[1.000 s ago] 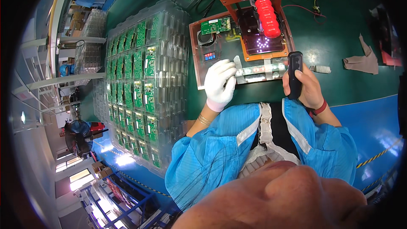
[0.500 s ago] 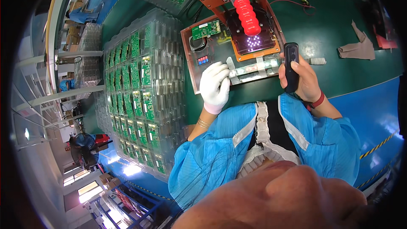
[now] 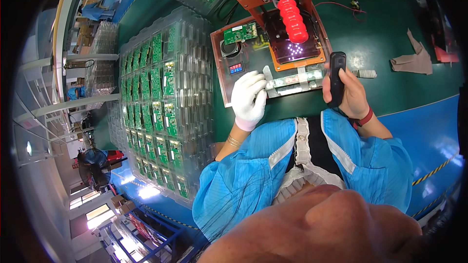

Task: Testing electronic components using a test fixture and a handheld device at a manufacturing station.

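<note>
My right hand (image 3: 355,96) is closed round a black remote control (image 3: 337,79), which stands upright in front of the fixture's right corner. My left hand (image 3: 248,98), in a white glove, rests at the near left part of the test fixture box (image 3: 227,86). Its fingers are loosely stretched and hold nothing that I can see. Beside its fingertips runs a clear taped strip (image 3: 287,80) along the box's front. Behind the strip, a lever press with a red ribbed handle (image 3: 293,20) rises over an orange-framed plate (image 3: 298,64), where a cluster of small white lights (image 3: 295,49) glows.
Tall stacked clear trays (image 3: 197,78) of green circuit boards stand to the left. On the box lie a loose green board (image 3: 240,33), a round speaker (image 3: 230,48) and a small digital meter (image 3: 236,68). A brown cloth (image 3: 413,61) lies at the right of the green table.
The fixture sits slightly farther right in the view. My right hand has turned the remote a little, and its button face shows less. The meter's reading and the light pattern look different.
</note>
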`<state>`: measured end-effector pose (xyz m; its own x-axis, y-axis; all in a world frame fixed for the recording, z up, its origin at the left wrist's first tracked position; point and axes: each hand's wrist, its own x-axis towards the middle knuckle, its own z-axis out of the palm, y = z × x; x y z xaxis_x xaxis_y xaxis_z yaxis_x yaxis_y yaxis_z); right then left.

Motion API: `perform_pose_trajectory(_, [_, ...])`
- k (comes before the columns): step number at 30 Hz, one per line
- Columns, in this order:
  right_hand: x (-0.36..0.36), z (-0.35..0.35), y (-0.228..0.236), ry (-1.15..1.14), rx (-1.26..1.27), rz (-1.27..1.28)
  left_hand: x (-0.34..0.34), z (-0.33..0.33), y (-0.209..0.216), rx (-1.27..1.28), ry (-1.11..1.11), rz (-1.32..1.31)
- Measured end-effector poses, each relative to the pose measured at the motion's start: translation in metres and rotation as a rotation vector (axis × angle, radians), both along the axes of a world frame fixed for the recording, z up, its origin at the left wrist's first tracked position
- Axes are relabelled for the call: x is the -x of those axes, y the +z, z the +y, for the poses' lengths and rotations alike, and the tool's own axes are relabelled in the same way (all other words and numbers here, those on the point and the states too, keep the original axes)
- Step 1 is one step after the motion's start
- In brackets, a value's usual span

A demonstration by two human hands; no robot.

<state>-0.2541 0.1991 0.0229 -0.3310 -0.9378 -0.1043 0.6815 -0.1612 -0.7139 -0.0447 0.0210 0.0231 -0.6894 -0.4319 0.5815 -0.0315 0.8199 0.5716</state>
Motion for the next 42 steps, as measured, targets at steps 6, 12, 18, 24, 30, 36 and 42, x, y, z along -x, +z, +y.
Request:
perform_pose_trajectory(6, [0.015, 0.008, -0.022, 0.216, 0.293, -0.089, 0.000, 0.001, -0.001, -0.010, 0.004, 0.013])
perform_pose_trajectory(12, [0.016, 0.011, -0.015, 0.083, 0.177, -0.026, 0.001, 0.002, -0.003, 0.009, 0.030, 0.051])
perform_pose_trajectory(18, [0.030, 0.019, -0.003, -0.244, 0.050, -0.003, -0.004, -0.001, -0.011, 0.009, 0.027, 0.053])
perform_pose_trajectory(24, [0.040, 0.033, -0.011, -0.555, -0.121, 0.934, -0.017, -0.010, -0.017, -0.032, 0.081, 0.058])
perform_pose_trajectory(30, [0.040, 0.025, -0.009, -0.439, -0.129, 1.292, -0.042, -0.011, -0.013, -0.240, 0.213, 0.062])
perform_pose_trajectory(36, [0.047, 0.013, -0.010, -0.297, -0.151, 1.369, -0.052, -0.007, -0.013, -0.275, 0.238, 0.079])
perform_pose_trajectory(42, [0.052, 0.007, -0.008, -0.175, -0.411, 1.272, -0.056, -0.011, -0.015, -0.310, 0.245, 0.095])
